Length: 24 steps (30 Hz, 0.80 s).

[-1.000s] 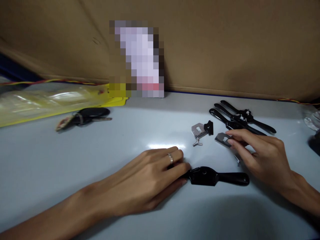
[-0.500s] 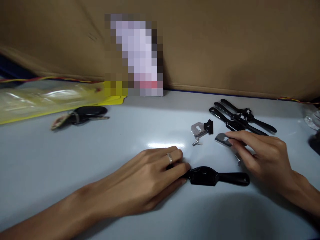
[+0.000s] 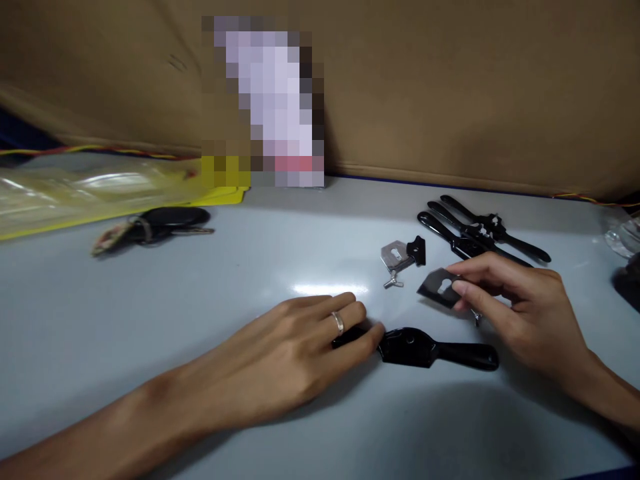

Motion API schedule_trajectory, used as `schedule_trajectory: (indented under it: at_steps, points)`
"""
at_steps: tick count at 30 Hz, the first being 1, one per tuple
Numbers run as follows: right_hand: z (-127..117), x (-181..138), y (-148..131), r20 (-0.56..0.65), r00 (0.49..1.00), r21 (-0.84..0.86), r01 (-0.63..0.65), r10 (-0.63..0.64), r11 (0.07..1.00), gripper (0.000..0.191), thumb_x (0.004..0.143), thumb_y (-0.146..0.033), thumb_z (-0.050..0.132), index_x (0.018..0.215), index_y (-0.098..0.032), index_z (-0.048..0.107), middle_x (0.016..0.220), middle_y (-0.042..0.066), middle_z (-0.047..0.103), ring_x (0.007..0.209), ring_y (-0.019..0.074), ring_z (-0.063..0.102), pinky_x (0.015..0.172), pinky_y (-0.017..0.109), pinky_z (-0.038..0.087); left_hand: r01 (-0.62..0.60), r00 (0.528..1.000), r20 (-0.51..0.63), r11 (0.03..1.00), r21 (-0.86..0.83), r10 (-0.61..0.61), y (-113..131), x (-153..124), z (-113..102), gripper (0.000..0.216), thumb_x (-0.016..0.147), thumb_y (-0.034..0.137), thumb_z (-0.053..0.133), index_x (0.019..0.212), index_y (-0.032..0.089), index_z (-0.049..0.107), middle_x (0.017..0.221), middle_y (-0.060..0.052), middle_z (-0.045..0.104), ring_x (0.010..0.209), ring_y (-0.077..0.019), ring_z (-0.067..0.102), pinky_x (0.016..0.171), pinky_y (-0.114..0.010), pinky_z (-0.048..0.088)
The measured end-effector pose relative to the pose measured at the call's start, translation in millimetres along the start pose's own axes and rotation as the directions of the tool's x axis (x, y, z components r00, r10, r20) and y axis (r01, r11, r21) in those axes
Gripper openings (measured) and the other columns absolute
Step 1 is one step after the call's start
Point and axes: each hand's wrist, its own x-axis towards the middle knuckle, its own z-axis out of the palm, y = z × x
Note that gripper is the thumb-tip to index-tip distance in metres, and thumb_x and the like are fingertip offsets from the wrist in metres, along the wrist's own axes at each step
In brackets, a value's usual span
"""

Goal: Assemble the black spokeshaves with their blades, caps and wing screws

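A black spokeshave body (image 3: 409,347) lies across the table in front of me. My left hand (image 3: 305,347), with a ring on one finger, is over its left handle, fingers curled round it and the index fingertip against the body; the thumb is hidden. Between thumb and fingers my right hand (image 3: 515,313) pinches a flat grey blade (image 3: 439,289) with a keyhole slot, held tilted above the table. Partly hidden behind these fingers is a small metal screw (image 3: 477,319). Left of the held blade lie another slotted blade (image 3: 393,254), a black cap piece (image 3: 416,251) and a silver wing screw (image 3: 393,281).
Several black spokeshaves (image 3: 525,251) lie together at the back right. Keys with a black fob (image 3: 173,218) are on the left, before a yellow sheet and clear plastic packaging (image 3: 100,190). A cardboard wall (image 3: 450,87) stands behind the table, with a blurred-out item (image 3: 280,100) against it.
My right hand has lifted and turned the blade, so more of its face and slot shows. My left hand has shifted slightly on the handle, uncovering part of it.
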Motion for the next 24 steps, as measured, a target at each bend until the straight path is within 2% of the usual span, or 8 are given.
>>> schedule_trajectory:
  at_steps: [2,8,18,24]
  points:
    - [2,-2,-6,0.031,0.999,0.047,-0.024,0.023,0.999,0.016,0.092,-0.011,0.061,0.099,-0.022,0.070,0.079,-0.004,0.076,0.063,0.0099,0.072,0.058,0.018,0.055,-0.016,1.000,-0.003,1.000,0.018,0.016,0,0,0,0.023,0.101,0.006,0.044,0.117,0.008,0.060,0.088,-0.007,0.063,0.073,-0.0181,0.055,0.059,-0.032,0.047]
    - [8,-10,-16,0.092,0.996,0.075,0.007,-0.014,0.997,0.018,0.094,-0.012,0.058,0.100,-0.022,0.071,0.080,-0.003,0.076,0.065,0.0107,0.071,0.059,0.020,0.054,-0.032,0.999,-0.040,0.998,0.056,0.034,2,1,1,0.024,0.099,0.005,0.043,0.115,0.008,0.061,0.088,-0.007,0.065,0.072,-0.0184,0.056,0.059,-0.032,0.048]
    - [18,-10,-11,0.182,0.982,0.149,-0.072,0.044,0.986,0.011,0.093,-0.016,0.060,0.096,-0.021,0.069,0.081,-0.002,0.076,0.071,0.0135,0.071,0.064,0.024,0.054,-0.029,0.999,-0.035,0.997,0.072,0.032,3,2,3,0.023,0.100,0.005,0.043,0.114,0.008,0.061,0.085,-0.006,0.064,0.070,-0.0181,0.054,0.058,-0.032,0.045]
    - [23,-9,-9,0.188,0.982,0.146,0.005,-0.033,0.989,0.014,0.092,-0.013,0.059,0.086,-0.021,0.070,0.081,0.000,0.071,0.074,0.0141,0.067,0.067,0.026,0.052,-0.028,0.999,-0.035,0.998,0.058,0.030,2,0,4,0.024,0.101,0.006,0.042,0.116,0.007,0.060,0.086,-0.006,0.064,0.072,-0.0184,0.055,0.059,-0.033,0.047]
